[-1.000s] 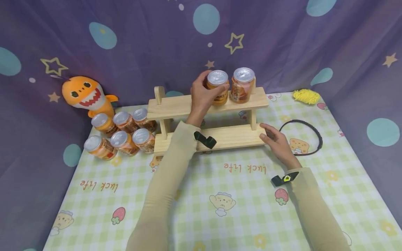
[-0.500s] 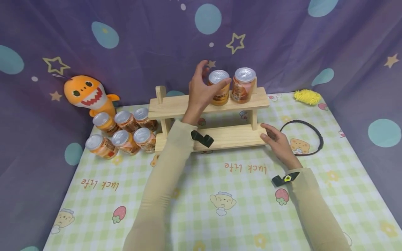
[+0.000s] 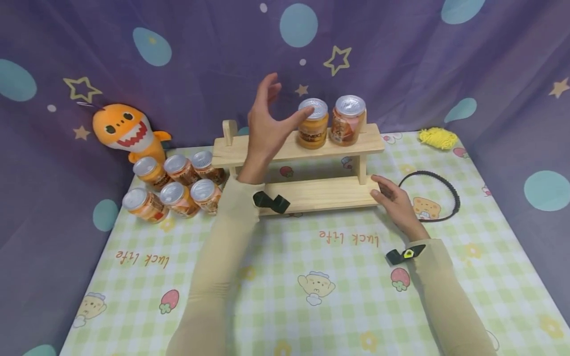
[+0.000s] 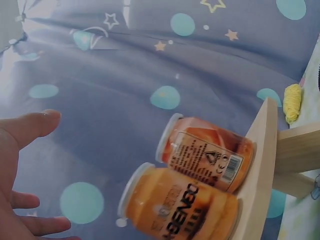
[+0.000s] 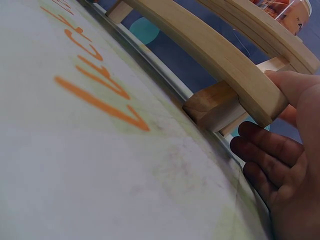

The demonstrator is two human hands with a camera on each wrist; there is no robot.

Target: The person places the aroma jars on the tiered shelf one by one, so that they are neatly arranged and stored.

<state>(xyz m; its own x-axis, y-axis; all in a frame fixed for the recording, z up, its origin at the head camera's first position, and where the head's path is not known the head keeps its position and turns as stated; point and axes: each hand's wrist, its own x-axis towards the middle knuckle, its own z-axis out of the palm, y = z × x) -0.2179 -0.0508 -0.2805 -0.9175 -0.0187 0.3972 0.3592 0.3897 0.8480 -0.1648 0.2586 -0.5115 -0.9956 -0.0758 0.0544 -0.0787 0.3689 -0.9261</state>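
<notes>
Tablecloth (image 3: 356, 287): orange "luck life" (image 3: 349, 238), twice, upside down; left shelf jar (image 4: 185, 205): "BENBO", blurred; right shelf jar (image 4: 220, 145): barcode (image 4: 231, 168), triangle sign (image 4: 212, 158), fine print illegible.

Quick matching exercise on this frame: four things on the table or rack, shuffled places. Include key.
Things
1. two jars
2. six jars
3. shark toy
4. yarn

Places
A. orange, against the curtain at the left
B. yellow, at the back right of the table
C. side by side on the upper board of the rack
D. in two rows left of the rack

Pairs: 1-C, 2-D, 3-A, 4-B
</notes>
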